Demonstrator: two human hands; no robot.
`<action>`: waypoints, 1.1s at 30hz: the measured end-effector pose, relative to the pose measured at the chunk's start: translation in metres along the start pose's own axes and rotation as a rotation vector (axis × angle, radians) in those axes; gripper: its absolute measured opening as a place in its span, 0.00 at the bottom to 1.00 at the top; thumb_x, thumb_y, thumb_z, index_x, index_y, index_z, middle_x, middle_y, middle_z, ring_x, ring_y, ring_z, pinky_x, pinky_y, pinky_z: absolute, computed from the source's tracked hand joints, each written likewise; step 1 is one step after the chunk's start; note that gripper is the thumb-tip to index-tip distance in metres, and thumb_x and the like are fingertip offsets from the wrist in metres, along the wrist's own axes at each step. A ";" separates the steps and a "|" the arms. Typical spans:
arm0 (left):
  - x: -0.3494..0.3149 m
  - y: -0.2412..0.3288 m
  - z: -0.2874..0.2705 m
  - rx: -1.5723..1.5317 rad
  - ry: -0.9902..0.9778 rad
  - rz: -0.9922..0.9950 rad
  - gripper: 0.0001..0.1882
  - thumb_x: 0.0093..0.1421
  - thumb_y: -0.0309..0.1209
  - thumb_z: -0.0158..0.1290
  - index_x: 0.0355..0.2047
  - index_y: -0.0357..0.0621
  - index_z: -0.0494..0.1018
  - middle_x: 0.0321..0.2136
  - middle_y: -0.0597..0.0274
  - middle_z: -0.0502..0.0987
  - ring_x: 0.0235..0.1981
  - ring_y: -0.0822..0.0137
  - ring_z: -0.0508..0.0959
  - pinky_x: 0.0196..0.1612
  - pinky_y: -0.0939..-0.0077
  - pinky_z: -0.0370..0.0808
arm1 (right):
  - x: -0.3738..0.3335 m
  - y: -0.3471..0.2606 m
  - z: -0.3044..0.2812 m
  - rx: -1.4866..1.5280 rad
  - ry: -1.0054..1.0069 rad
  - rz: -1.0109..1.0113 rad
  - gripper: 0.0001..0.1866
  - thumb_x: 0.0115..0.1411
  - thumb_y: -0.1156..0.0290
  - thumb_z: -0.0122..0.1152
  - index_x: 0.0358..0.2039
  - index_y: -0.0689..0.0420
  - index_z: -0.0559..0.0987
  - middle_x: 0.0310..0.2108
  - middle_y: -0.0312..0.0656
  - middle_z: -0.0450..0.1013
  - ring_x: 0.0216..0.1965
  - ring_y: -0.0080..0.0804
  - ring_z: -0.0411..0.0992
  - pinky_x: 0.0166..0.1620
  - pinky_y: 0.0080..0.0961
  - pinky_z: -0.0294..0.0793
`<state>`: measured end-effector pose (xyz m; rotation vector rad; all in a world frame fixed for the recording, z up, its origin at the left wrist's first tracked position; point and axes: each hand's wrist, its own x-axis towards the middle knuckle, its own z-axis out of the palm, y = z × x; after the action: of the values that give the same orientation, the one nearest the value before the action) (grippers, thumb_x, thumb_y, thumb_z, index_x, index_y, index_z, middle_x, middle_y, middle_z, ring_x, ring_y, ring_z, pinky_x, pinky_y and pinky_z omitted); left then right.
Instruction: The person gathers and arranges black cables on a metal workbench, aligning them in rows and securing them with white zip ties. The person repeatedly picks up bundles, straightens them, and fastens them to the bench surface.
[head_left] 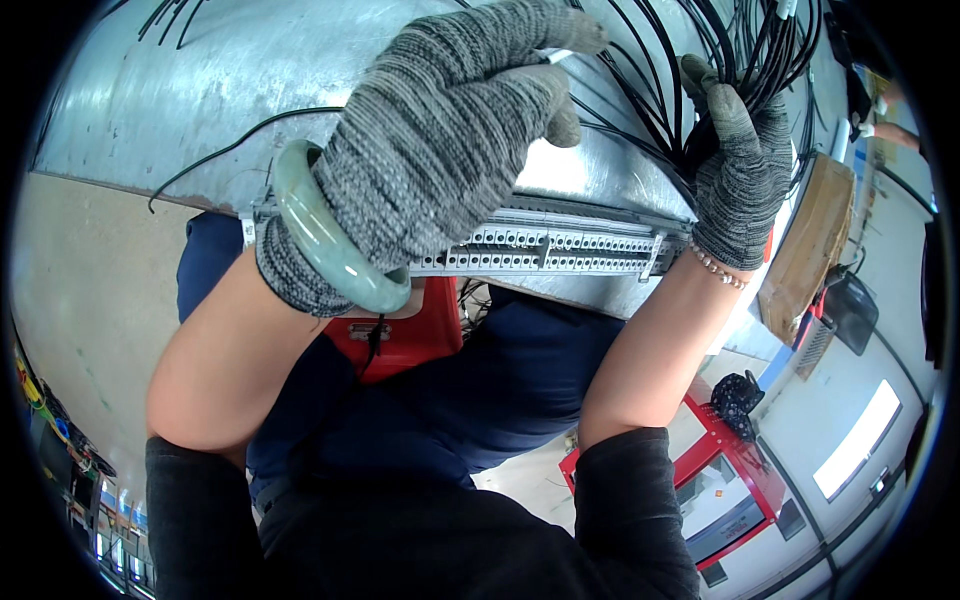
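My left hand (440,130), in a grey knit glove with a pale green bangle (335,240) at the wrist, is raised over the metal worktop. Its curled fingers close on a small white sleeve (558,57), apparently at the end of a thin black cable. My right hand (745,150), gloved alike, wraps round a thick bundle of black cables (770,50) at the upper right. Between my wrists, along the worktop's near edge, runs a long grey terminal strip (560,250) with rows of small holes. My left hand partly covers its left end.
A single black cable (240,130) curls over the left part of the metal worktop (200,110). Under the near edge, between my legs, is a red stool (410,330). A cardboard piece (810,250) and a red-framed cart (720,470) stand to the right. Another person's arm (890,133) shows far right.
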<state>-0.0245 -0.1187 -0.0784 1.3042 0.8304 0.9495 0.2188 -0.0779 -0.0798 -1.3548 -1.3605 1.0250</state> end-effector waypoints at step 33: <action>-0.012 -0.015 -0.004 0.373 0.043 0.576 0.11 0.63 0.28 0.44 0.42 0.37 0.71 0.32 0.55 0.77 0.34 0.62 0.78 0.37 0.71 0.76 | 0.000 0.008 -0.012 0.153 0.025 -0.026 0.16 0.53 0.74 0.63 0.42 0.65 0.75 0.37 0.46 0.76 0.40 0.34 0.74 0.50 0.31 0.73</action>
<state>-0.0314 -0.1280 -0.0940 1.9114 0.6931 1.3148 0.2323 -0.0785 -0.0849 -1.2298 -1.2514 1.0690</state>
